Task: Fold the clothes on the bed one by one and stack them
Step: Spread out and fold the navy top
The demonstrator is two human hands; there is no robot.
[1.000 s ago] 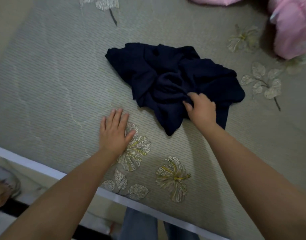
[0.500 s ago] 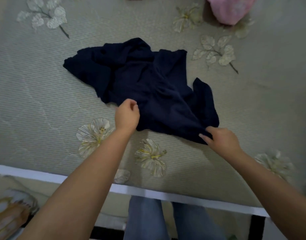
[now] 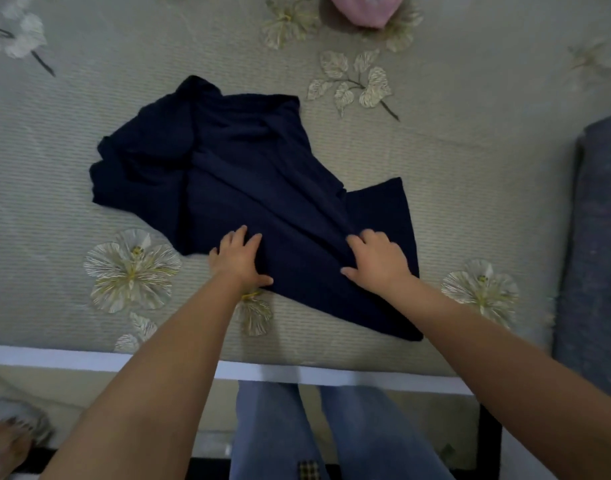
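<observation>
Only 1 view is given, the head camera looking down over the bed [image 3: 470,174].

A navy garment [image 3: 262,188] is spread on the bed cover just beyond the near edge, partly flattened near the person and bunched at its far left. Its long axis is judged to run diagonally, from the crumpled far-left part to the near-right corner by the bed's edge.

The left hand [image 3: 240,259] is laid on the garment's near-left edge, fingers extended and pressing flat — nothing is clasped. The right hand [image 3: 376,261] rests on the cloth to the right, fingers spread and slightly bent over a ridge of fabric; whether that ridge is pinched cannot be told. For each hand the grip is therefore taken as wide.

The bunched portion lies ahead and to the left, so the left hand is nearer to it — smoothing is judged to turn on that side.

A pink item [image 3: 363,10] is cut off at the top edge and a grey-blue fabric [image 3: 595,258] at the right; neither can be identified. The garment's type, collar and sleeves are hard to make out in the dark folds.
</observation>
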